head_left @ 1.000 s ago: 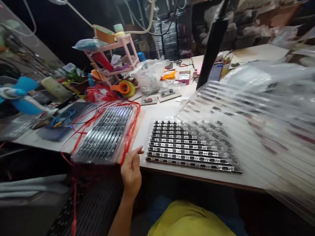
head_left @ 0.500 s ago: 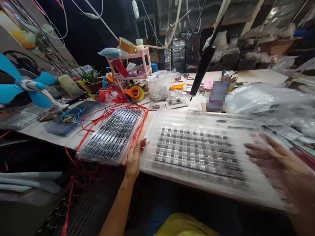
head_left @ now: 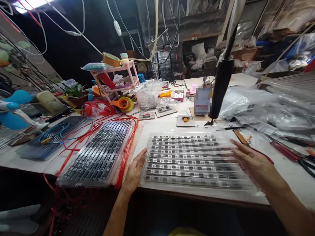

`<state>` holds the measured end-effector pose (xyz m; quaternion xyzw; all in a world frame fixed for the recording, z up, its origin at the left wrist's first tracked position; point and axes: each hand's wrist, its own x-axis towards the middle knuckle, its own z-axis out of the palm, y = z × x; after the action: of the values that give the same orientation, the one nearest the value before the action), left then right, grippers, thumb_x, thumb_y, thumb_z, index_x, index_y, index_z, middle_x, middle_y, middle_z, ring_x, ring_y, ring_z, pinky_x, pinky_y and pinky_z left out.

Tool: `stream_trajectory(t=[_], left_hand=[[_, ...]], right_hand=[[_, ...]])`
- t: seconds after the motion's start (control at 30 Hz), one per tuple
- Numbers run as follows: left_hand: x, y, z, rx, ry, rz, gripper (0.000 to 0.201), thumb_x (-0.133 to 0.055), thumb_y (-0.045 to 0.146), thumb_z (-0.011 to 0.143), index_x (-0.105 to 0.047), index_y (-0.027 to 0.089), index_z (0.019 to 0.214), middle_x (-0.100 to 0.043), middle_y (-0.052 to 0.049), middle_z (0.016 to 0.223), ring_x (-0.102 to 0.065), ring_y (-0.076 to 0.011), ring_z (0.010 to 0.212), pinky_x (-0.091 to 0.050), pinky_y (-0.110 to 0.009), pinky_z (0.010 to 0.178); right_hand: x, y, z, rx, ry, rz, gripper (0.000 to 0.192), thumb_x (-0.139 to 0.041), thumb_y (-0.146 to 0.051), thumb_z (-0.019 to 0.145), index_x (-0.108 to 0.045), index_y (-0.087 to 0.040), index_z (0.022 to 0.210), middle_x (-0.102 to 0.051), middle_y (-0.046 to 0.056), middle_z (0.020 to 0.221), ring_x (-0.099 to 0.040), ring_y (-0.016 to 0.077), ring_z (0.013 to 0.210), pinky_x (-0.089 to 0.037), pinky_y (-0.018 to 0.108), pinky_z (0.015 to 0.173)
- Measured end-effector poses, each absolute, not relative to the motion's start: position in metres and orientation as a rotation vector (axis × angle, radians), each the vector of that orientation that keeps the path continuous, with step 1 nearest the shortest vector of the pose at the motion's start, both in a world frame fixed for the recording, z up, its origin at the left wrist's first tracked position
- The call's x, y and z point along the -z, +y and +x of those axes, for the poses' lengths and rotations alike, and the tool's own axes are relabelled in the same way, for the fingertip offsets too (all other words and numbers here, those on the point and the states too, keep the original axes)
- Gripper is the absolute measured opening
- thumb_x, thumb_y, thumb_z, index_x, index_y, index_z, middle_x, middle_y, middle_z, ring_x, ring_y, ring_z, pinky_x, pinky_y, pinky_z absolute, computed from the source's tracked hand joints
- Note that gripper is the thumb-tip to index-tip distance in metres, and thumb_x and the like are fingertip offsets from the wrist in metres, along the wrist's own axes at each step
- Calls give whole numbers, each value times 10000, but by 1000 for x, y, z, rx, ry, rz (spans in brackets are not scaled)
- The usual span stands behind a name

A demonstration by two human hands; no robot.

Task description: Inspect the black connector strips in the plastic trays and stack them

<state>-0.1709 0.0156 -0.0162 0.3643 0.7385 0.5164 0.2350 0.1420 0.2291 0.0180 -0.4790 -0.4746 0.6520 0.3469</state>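
A clear plastic tray (head_left: 183, 158) lies at the table's front edge, holding several rows of dark strips with pale, shiny marks. At its left edge, my left hand (head_left: 135, 170) grips the rim, with part of the fingers hidden. Across from it, my right hand (head_left: 256, 164) is open at the tray's right end, its outstretched fingers touching the clear plastic and slightly blurred. To the left sits a second clear tray (head_left: 98, 154) filled with dark, glossy strips. Red plastic ribbon (head_left: 123, 160) runs beside and behind it.
A black rod-shaped tool (head_left: 222, 88) hangs above the tray's back right. Pliers (head_left: 285, 151) and clear plastic bags (head_left: 273, 105) lie on the right. Farther back stand a pink rack (head_left: 133, 73) and tape rolls (head_left: 124, 104). A blue fan (head_left: 14, 106) stands at far left.
My right hand has moved left, from beyond the tray onto its right end. The left hand stays at the left rim. The camera view has shifted right, and the tray looks sharper.
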Motion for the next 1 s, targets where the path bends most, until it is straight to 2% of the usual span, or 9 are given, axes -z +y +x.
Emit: stream_trajectory(t=[0.07,0.13,0.23,0.3,0.47,0.63,0.73,0.9,1.0], left_hand=[[16,20,-172,-1378,2078,1049,610,-411,582,881,-518,171,1318,-503,-88,1407,-412,-227,1337,-269,-419,1155],[15,22,-173,-1345,2123,1060,607,-401,580,885,-509,178,1325,-492,-83,1418,-403,-225,1344,-270,-420,1155],[16,22,-172,-1308,2199,1079,580,-406,574,883,-501,222,1335,-468,-53,1441,-384,-222,1357,-253,-422,1161],[18,19,-173,-1277,2228,1132,554,-426,566,878,-497,266,1338,-459,-22,1450,-373,-223,1364,-241,-426,1163],[28,17,-178,-1171,2251,1340,536,-492,516,858,-473,311,1353,-452,4,1454,-365,-231,1368,-231,-448,1157],[35,20,-179,-1073,2307,1506,536,-479,474,873,-448,293,1376,-402,-10,1488,-352,-228,1376,-239,-460,1148],[40,22,-178,-998,2359,1551,537,-467,462,880,-435,288,1388,-389,-15,1495,-356,-228,1374,-250,-464,1144],[51,29,-177,-982,2470,1614,571,-437,463,887,-399,256,1418,-405,-47,1483,-372,-254,1363,-256,-488,1146],[50,28,-173,-993,2471,1547,580,-454,458,881,-377,282,1429,-392,-30,1490,-348,-261,1376,-238,-497,1150]], right_hand=[[-7,233,149,-1524,-1392,-1289,743,-683,-467,688,-483,-182,1344,-668,106,1139,-663,232,910,-545,321,844],[3,241,156,-1230,-1620,-1358,603,-615,-506,742,-571,-199,1259,-632,100,1202,-644,245,926,-525,390,884],[14,252,162,-797,-1927,-1308,436,-510,-446,820,-640,-189,1147,-601,113,1220,-613,269,1004,-513,444,885],[18,256,160,-641,-2097,-1173,383,-459,-375,855,-643,-187,1134,-611,119,1179,-599,261,1050,-504,435,908],[22,254,141,-256,-2409,-1099,383,-363,-189,903,-597,-156,1205,-567,139,1243,-555,231,1104,-484,385,934],[26,248,127,157,-2661,-1128,490,-369,-4,794,-548,-44,1248,-490,198,1367,-549,265,1074,-476,398,868],[26,246,124,211,-2724,-1099,492,-379,24,763,-569,-21,1215,-530,220,1319,-586,268,983,-467,413,844],[24,243,116,210,-2736,-1076,457,-350,6,780,-583,52,1171,-513,319,1284,-618,308,890,-466,478,805],[25,247,119,146,-2703,-1035,483,-347,0,777,-582,15,1199,-518,287,1301,-619,318,978,-487,485,834]])
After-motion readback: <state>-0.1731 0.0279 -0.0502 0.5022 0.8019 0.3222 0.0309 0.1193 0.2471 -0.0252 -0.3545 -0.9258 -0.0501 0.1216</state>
